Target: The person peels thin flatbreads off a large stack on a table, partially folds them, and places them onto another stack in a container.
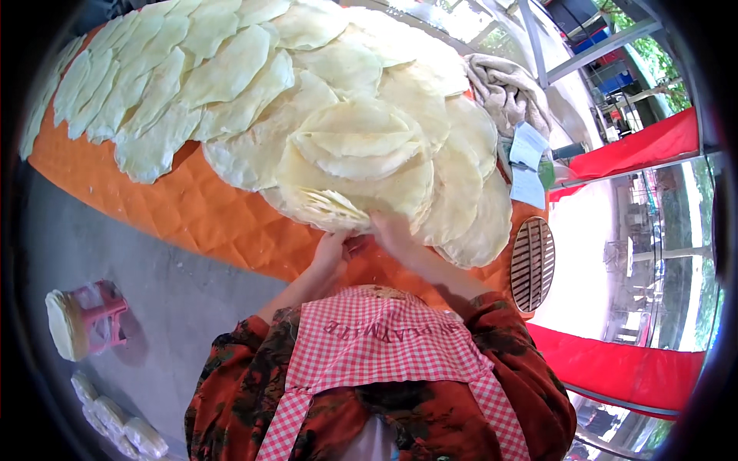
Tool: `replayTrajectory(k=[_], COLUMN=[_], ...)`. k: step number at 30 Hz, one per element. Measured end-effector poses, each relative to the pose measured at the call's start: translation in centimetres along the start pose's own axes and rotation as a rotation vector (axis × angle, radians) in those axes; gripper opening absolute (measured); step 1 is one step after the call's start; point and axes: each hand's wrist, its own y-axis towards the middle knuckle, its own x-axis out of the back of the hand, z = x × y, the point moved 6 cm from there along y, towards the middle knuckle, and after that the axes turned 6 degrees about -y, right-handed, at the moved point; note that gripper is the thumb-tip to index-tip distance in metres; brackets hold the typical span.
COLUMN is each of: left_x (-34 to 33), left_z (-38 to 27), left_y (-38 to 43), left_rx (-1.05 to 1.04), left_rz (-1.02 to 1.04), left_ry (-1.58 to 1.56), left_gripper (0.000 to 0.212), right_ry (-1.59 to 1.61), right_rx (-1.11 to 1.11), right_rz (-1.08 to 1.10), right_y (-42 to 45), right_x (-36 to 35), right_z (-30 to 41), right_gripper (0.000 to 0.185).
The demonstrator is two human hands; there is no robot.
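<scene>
A stack of thin, pale round flatbreads (357,178) lies before me at the near edge of the table. Folded flatbreads (351,151) rest on top of it, and several edges are fanned at its near left side. With its fingertips, my right hand (392,229) pinches the near rim of the stack. Just to the left, my left hand (331,252) is at the same rim, its fingers curled. What its fingertips hold is hidden.
Overlapping flatbreads (225,69) spread over the orange quilted cloth (190,204). On the right are a crumpled towel (507,92), blue-white papers (527,144) and a round slatted rack (532,265). A pink stool (104,317) and plastic-wrapped packs (115,418) stand at the floor's left.
</scene>
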Motion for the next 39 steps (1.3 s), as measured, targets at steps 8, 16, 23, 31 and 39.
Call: replayTrajectory(k=[8, 16, 23, 31, 39], left_x=[2.6, 0.9, 2.2, 8.3, 9.1], left_z=[-4.1, -11.0, -14.2, -13.9, -12.6], left_y=[-0.8, 0.6, -1.1, -1.7, -1.3], left_rx=[-0.096, -0.307, -0.294, 0.178, -0.095], left_rz=[0.138, 0.453, 0.485, 0.366, -0.041], left_ry=[-0.196, -0.294, -0.279, -0.217, 0.415], left_gripper=[0.039, 0.067, 0.091, 0.092, 0.050], right_ry=[-0.127, 0.281, 1.024, 1.458, 1.501], right_rx=[-0.066, -0.205, -0.619, -1.220, -1.204], right_rz=[0.384, 0.577, 0.525, 0.320, 0.203], right_y=[20.9, 26.7, 20.7, -2.8, -3.7], right_x=[23.3, 30.3, 20.5, -4.4, -3.3], right_z=[2.4, 9.7, -5.5, -17.1, -14.7], right_gripper=[0.016, 0.029, 0.043, 0.049, 0.056])
